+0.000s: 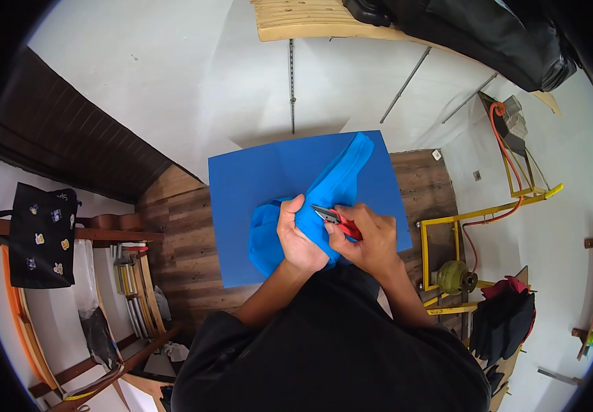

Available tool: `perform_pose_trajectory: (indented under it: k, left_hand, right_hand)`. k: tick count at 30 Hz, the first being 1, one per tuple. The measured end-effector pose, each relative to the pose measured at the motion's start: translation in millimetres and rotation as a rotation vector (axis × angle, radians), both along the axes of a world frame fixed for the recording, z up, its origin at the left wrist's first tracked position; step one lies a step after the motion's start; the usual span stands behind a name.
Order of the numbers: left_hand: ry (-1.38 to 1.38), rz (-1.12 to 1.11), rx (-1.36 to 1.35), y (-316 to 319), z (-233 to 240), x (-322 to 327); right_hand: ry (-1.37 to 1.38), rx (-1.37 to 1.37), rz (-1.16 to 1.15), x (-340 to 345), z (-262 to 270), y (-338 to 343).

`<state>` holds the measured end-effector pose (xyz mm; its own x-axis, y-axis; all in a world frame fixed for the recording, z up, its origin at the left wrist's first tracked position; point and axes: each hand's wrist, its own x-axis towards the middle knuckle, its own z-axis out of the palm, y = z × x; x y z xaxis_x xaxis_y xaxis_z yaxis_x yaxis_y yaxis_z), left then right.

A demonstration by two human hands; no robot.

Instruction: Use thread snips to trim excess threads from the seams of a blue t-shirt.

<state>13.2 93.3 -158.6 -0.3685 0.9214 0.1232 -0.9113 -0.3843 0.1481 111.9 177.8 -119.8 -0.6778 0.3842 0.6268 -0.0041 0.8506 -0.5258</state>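
Observation:
A bright blue sewn fabric piece (333,177) is bunched over a blue tabletop (247,177). One long stitched edge stretches toward the top right corner of the table, and another fold lies to the left of my wrist. My left hand (299,239) grips the cloth near its middle, thumb up. Red-handled thread snips (345,224) are held in my right hand (371,237), between thumb and fingers. Their blades point left and rest against or just over the cloth beside my left thumb. Whether a thread lies between the blades is too small to tell.
Shelving at left carries a black tote bag (44,237) with small patches. On the right stands a yellow metal frame (425,252) beside a green gas cylinder (456,277) with an orange hose (508,154). A wooden shelf (307,20) overhangs the far wall.

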Motion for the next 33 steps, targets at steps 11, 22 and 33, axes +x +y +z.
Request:
perform_pose_trajectory:
  k: [11, 22, 33]
  left_hand:
    - [0.093, 0.045, -0.129, 4, 17, 0]
    - [0.126, 0.074, -0.338, -5, -1, -2]
    - [-0.086, 0.092, 0.003, -16, -24, 9]
  right_hand:
    - [-0.040, 0.038, 0.049, -1, 2, 0]
    - [-0.113, 0.025, 0.085, -6, -2, -8]
    - [-0.016, -0.228, -0.045, -9, -23, -14]
